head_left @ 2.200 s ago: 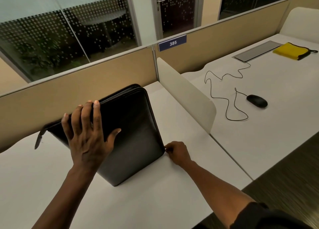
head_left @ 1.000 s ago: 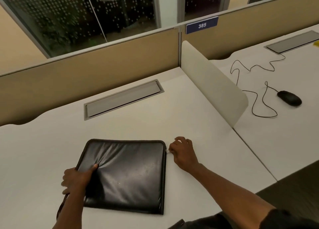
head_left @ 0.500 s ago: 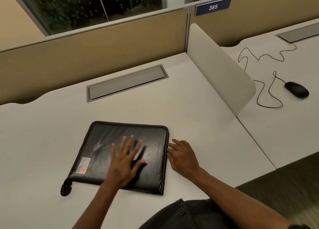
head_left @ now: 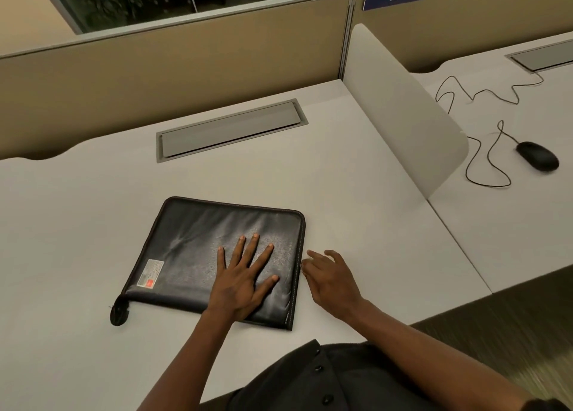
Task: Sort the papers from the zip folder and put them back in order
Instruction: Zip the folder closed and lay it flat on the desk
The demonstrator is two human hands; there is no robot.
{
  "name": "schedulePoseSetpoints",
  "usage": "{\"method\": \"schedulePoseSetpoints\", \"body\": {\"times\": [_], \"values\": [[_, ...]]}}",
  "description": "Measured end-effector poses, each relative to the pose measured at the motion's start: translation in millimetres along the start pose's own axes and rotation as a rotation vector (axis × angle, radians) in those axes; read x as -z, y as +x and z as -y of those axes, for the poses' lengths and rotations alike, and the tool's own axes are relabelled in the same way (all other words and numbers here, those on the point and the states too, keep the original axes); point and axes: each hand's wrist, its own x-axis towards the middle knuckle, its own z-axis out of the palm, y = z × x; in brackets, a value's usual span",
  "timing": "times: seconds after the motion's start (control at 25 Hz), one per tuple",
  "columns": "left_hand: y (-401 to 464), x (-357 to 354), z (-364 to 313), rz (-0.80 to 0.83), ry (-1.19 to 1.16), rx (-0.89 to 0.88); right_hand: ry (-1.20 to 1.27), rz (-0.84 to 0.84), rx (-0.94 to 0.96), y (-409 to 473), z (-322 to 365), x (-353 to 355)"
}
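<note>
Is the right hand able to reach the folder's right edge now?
Probably yes. The right hand lies on the desk beside the folder, fingertips at its right edge, with nothing between them.

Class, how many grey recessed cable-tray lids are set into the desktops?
2: one grey recessed cable-tray lid behind the black leather zip folder; another on the neighbouring desk, cropped. Others may lie outside the view.

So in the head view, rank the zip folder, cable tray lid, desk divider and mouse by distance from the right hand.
1. Zip folder, just left of the right hand.
2. Desk divider, beyond, to the right.
3. Cable tray lid, far back left; close to the divider's rank.
4. Mouse, far right, neighbouring desk.
</note>
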Motion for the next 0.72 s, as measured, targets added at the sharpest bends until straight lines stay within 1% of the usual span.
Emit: {"method": "schedulePoseSetpoints", "body": {"times": [0.24, 0.4, 0.6, 0.72], "values": [[0, -1, 1, -0.007, -0.023, -0.001, -0.032, 0.014, 0.097, -20, 18, 7], [0, 1, -2, -0.012, -0.017, 0.016, 0.058, 0.06, 0.13, -40, 31, 5], [-2, 0, 0, -0.036, -0.044, 0.009, 0.156, 0.187, 0.196, -53, 38, 3], [-2, -2, 0, -0.077, -0.072, -0.001, 0.188, 0.325, 0.207, -46, 36, 12]]}}
